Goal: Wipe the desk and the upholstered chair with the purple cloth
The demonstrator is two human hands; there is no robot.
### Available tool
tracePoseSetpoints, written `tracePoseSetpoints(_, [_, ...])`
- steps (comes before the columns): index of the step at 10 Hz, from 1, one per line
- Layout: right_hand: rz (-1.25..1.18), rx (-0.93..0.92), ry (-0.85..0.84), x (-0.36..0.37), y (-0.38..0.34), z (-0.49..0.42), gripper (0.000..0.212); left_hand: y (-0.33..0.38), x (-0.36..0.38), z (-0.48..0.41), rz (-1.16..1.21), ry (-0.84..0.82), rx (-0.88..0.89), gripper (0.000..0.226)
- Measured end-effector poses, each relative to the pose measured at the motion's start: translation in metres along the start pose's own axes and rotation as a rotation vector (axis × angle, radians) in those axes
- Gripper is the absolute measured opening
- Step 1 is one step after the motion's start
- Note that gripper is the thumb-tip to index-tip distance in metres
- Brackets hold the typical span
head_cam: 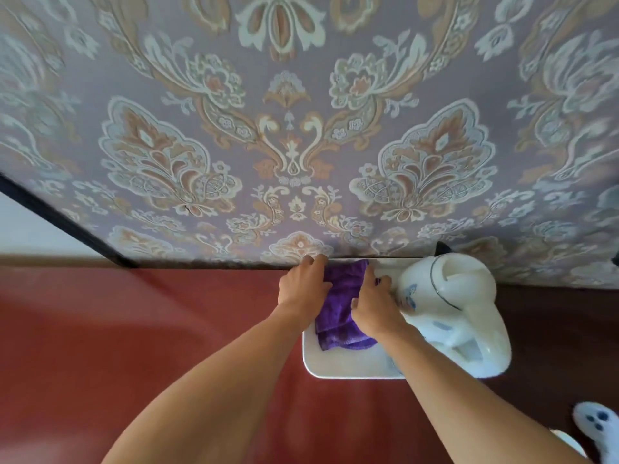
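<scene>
Head view: the purple cloth [338, 309] is seen bunched on a white tray [351, 371], which stands on the red-brown tabletop [167, 329] at its far edge, against the patterned wall [301, 128]. The cloth is flanked by both hands. The left hand [303, 286] is laid against its left side, with the fingers curled round the far-left edge, so a hold on the fabric is judged to be made there. The right hand [371, 306] is set on the right side, with one finger stretched toward the wall and the rest bent. Whether the fabric is actually pinched by it cannot be told.

The cloth's long axis runs from the person toward the wall, between the two palms, and neither hand is clearly the nearer. A white jug [462, 306] stands on the same tray just beside the right hand. The move that matters is therefore judged to be a lift up and leftward, away from the jug and out over the open tabletop, which lies mostly to the left. No wiping is judged to have begun. The upholstered chair is not in view.
</scene>
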State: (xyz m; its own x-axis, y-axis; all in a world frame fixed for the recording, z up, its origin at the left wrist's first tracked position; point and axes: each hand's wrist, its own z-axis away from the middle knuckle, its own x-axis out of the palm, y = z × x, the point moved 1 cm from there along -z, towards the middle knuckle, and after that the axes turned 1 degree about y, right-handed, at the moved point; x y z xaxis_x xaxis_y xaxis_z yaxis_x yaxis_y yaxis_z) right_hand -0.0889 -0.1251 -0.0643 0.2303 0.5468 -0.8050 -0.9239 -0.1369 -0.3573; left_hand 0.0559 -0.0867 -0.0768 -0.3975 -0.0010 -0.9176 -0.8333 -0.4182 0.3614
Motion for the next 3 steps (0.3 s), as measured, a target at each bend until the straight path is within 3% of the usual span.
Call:
tracePoseSetpoints(1, [-0.044, -0.047, -0.025, -0.017, -0.006, 0.019, 0.079, 0.013, -0.025, 0.017, 0.160, -0.044, -0.051, 0.035])
tracePoseSetpoints(2, [-0.052, -0.113, 0.004, -0.051, -0.021, 0.036, 0.067, 0.025, -0.080, 0.029, 0.170, -0.036, -0.068, 0.032])
tracePoseSetpoints(3, [-0.077, -0.193, 0.082, -0.103, -0.046, 0.058, 0.046, 0.035, -0.148, 0.042, 0.153, 0.069, -0.006, 0.036])
